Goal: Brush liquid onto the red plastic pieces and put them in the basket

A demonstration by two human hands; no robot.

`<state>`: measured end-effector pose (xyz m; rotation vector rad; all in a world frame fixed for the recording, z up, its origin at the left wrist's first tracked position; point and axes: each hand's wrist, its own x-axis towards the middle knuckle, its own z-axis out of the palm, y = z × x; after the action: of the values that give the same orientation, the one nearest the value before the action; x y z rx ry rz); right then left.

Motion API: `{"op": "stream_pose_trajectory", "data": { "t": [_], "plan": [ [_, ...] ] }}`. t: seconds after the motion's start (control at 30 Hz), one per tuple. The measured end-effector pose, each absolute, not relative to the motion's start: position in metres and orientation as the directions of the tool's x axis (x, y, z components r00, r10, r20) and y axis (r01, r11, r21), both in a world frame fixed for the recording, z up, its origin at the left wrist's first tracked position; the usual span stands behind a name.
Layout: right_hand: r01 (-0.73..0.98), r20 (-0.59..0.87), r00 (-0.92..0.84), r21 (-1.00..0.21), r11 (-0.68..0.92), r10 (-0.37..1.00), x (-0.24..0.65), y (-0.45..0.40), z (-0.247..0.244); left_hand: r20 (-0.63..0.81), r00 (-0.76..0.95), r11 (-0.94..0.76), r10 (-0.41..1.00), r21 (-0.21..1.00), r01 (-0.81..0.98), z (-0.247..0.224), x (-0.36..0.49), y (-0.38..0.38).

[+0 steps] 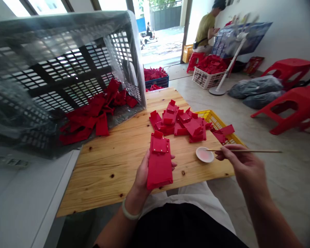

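Note:
My left hand (142, 172) holds a flat red plastic piece (159, 168) from beneath, its fingertips showing at the right edge. A smaller plate with pale dots lies across the upper part of that piece. In my right hand (241, 160) is a thin wooden brush (260, 151), pinched near its left end. The brush's tip is over a small white dish (205, 155) with pale pink contents; whether it touches them I cannot tell. Behind the held piece, several similar red pieces (193, 124) lie in a pile on the wooden table (100, 179).
A plastic-lined crate (141, 69) lies on its side at the left, with red pieces (93, 115) inside. Beyond the table's right edge is a yellow basket (209, 113). Red stools (297, 103), a white fan (232, 65) and a seated person (206, 29) are farther off.

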<state>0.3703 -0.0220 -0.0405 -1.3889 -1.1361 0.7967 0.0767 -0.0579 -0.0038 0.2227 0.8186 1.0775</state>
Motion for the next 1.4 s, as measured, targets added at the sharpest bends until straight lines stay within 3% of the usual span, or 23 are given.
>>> {"op": "stream_pose_trajectory", "data": {
  "t": [0.13, 0.27, 0.4, 1.4],
  "plan": [
    [-0.038, 0.246, 0.191, -0.966, 0.257, 0.950, 0.332, -0.048, -0.006, -0.441, 0.281, 0.491, 0.852, 0.490, -0.721, -0.004, 0.090, -0.068],
    [-0.090, 0.311, 0.052, -0.945, 0.315, 0.949, 0.291, -0.064, 0.010, -0.422, 0.311, 0.499, 0.852, 0.475, -0.725, -0.006, 0.099, -0.076],
    [-0.141, 0.412, -0.029, -0.904, 0.404, 0.911, 0.276, -0.060, 0.004, -0.472, 0.207, 0.446, 0.857, 0.475, -0.758, -0.003, 0.103, -0.078],
    [-0.048, 0.433, -0.030, -0.901, 0.431, 0.901, 0.275, -0.058, -0.003, -0.494, 0.171, 0.442, 0.852, 0.504, -0.742, -0.002, 0.107, -0.080]
  ]
}}
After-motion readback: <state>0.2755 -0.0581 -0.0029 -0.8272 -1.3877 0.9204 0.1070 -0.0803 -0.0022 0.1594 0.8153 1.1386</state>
